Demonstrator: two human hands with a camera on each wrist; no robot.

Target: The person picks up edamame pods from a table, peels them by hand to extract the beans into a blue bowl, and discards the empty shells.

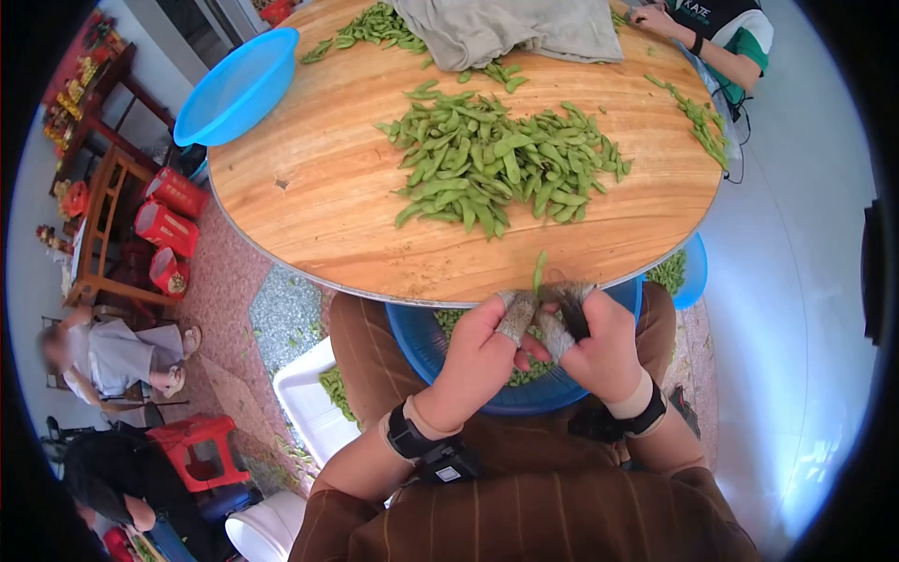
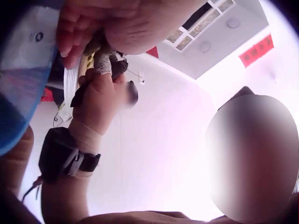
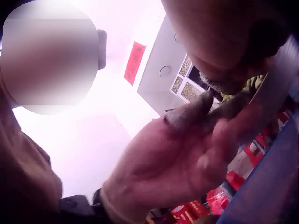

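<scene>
Above the blue basin (image 1: 403,342), both hands meet at the table's near edge. A green pod (image 1: 539,270) stands upright at their fingertips, its lower end hidden. The left hand (image 1: 473,356) pinches the pod from the left, a grey wrap on its thumb. From the other side, the right hand (image 1: 604,351) closes thumb and fingers at the same spot, also with wrapped digits. The left wrist view has the left hand (image 2: 135,23) overhead, touching the right hand (image 2: 96,102). In the right wrist view, the right hand's (image 3: 173,163) thumb and fingers bend towards the left hand (image 3: 224,37).
A pile of pods (image 1: 506,159) lies on the round wooden table (image 1: 309,206), near a grey cloth (image 1: 506,28) and a blue bowl (image 1: 239,89). Below stand a white tray (image 1: 304,393) and another blue basin (image 1: 695,272). Another person's hand (image 1: 651,19) is at top right.
</scene>
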